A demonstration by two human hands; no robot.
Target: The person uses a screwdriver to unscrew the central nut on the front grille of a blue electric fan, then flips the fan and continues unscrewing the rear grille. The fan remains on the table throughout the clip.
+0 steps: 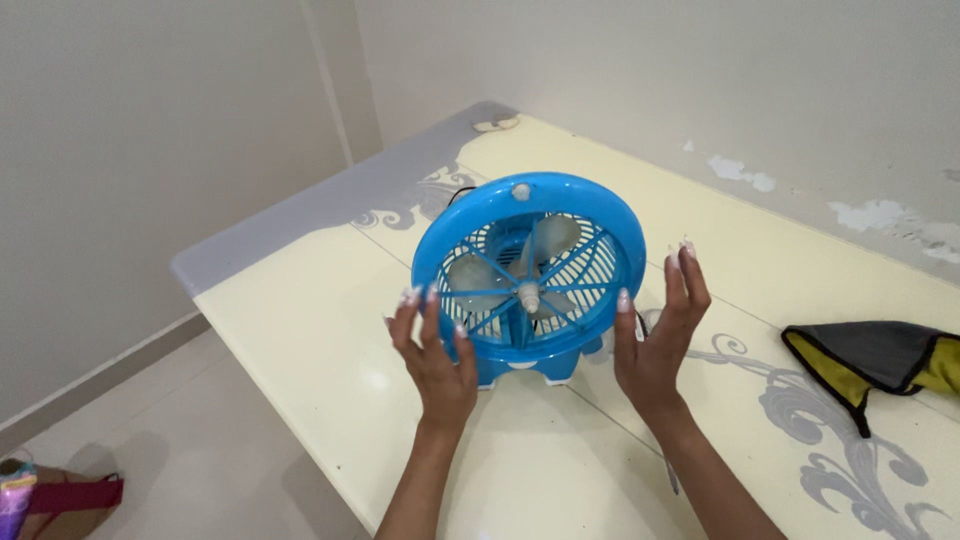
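While fan (528,275) sits tilted on desk (320,330), grille facing me, I flank it: left hand (437,352) at lower-left rim, fingers spread, touching or just off, cannot tell; right hand (662,335) beside right rim, open, holding nothing. Grey-yellow cloth (880,360) well apart.

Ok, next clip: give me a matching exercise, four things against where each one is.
Things:
1. fan
2. cloth
3. left hand
4. right hand

Places:
A. at the table's right edge of view, apart from the hands
B. open, beside the fan's right rim
C. standing on the table, between the two hands
D. open, at the fan's lower left rim

Pairs: 1-C, 2-A, 3-D, 4-B
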